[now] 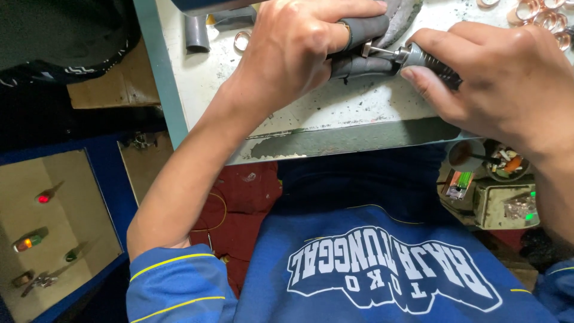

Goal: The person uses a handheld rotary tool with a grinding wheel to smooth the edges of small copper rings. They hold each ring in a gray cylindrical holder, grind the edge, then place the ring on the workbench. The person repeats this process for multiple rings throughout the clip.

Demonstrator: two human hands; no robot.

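A: What are the hands doing?

B: The left hand [293, 57] is closed around a grey padded block [365, 45] on the bench [335, 110]. Its fingers wrap over the top, and a small ring [344, 26] shows pinched at the fingertip, against the padding.

A: And the right?

B: The right hand [508, 84] grips a rotary tool [427, 60], dark and ribbed, with thumb below and fingers curled over it. The tool's thin bit [381, 50] points left and meets the padded block just beside the left fingers.

A: Where does all that sit?

B: At the far side of the pale, scratched bench, near the top edge of the view. The two hands are almost touching.

A: Anything else on the bench?

B: A heap of copper-coloured rings [547, 18] at the top right corner, one loose ring [241, 40] left of the left hand, and a short grey pipe [196, 33] further left.

A: Any packages or labels?

B: Below the bench at right there is a shallow greenish tray [508, 206] with a small green light, a round tin [507, 162] of mixed bits, and a small flat green and red packet [459, 184]. At lower left a glass-topped case [54, 233] with a blue frame holds small stones, one red, one orange, one green. The blue shirt [388, 263] carries white block lettering across the chest and yellow piping on the sleeve.
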